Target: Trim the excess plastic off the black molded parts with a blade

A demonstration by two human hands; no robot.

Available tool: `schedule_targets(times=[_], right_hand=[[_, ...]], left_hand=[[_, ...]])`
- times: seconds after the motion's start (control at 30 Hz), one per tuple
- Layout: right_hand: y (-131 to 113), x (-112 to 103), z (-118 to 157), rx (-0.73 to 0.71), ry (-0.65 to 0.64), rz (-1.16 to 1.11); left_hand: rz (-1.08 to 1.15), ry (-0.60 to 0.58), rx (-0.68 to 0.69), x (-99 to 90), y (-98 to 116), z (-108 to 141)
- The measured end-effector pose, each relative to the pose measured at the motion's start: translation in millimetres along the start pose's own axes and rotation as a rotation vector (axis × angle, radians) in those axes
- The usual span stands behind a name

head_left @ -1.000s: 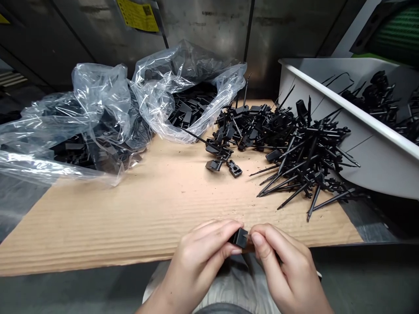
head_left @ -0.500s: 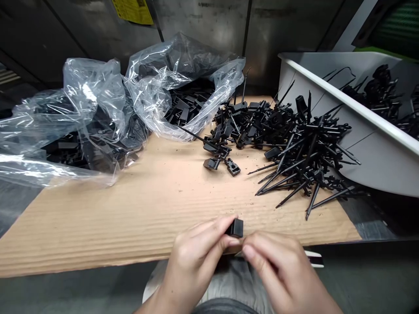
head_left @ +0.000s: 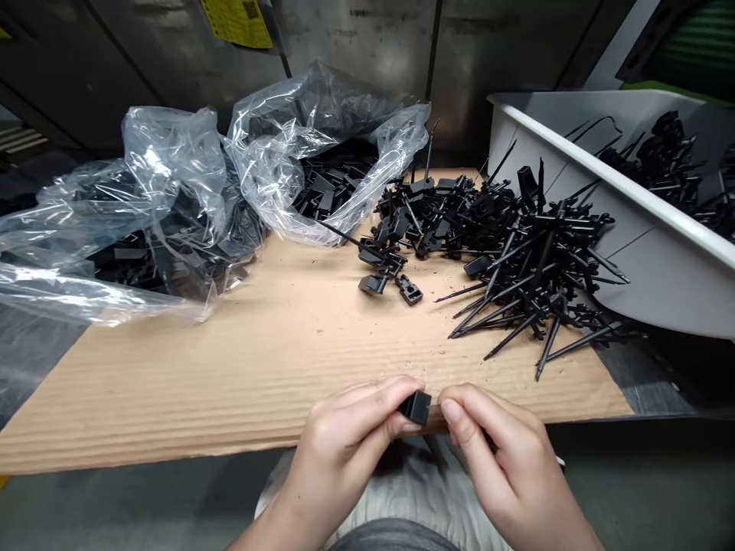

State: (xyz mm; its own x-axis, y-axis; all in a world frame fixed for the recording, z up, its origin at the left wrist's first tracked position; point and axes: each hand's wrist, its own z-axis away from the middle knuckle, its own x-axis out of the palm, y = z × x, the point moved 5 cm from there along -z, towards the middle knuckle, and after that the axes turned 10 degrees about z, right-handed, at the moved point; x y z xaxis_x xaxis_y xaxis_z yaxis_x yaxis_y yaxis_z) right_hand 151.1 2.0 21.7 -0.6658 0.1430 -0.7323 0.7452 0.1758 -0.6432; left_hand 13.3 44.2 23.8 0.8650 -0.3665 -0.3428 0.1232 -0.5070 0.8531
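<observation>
Near the front edge of the cardboard, my left hand (head_left: 356, 428) pinches a small black plastic block (head_left: 420, 407) between thumb and fingers, its squared end facing right. Just to the right, my right hand (head_left: 499, 440) is closed, thumb against forefinger, close beside the block. It grips what looks like a small knife, mostly covered by the fingers; only its pale handle end (head_left: 561, 463) shows behind the hand. Beyond the hands, a loose black clip-like part (head_left: 409, 290) lies on the cardboard, next to a heap of black plastic parts with long thin sprues (head_left: 528, 260).
Two clear plastic bags (head_left: 172, 153) of black parts stand at the back left and centre. A grey bin (head_left: 648, 252) with more black parts is on the right. Cardboard (head_left: 230, 367) covers the table, its front edge under my hands. A metal wall (head_left: 367, 46) stands behind.
My right hand has moved slightly up and away from the block, and the pale handle end is now mostly hidden. The left hand still holds the block, slightly turned. The view has shifted a little.
</observation>
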Motion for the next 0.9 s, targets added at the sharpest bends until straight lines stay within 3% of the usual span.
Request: schedule_targets(times=[0.3, 0.5, 0.77, 0.9], right_hand=[[1.2, 3.3, 0.4, 0.034, -0.003, -0.036], [2.2, 2.8, 1.7, -0.039, 0.01, -0.022], [2.8, 2.5, 1.7, -0.02, -0.177, -0.102], [12.9, -3.8, 4.0, 0.11, -0.051, -0.236]], left_hand=[[-0.013, -0.019, 0.007, 1.8, -1.0, 1.2], [-0.042, -0.026, 0.027, 3.1, -0.7, 1.6], [-0.064, 0.039, -0.002, 1.7, 0.3, -2.2], [-0.062, 0.022, -0.028, 1.4, -1.9, -1.4]])
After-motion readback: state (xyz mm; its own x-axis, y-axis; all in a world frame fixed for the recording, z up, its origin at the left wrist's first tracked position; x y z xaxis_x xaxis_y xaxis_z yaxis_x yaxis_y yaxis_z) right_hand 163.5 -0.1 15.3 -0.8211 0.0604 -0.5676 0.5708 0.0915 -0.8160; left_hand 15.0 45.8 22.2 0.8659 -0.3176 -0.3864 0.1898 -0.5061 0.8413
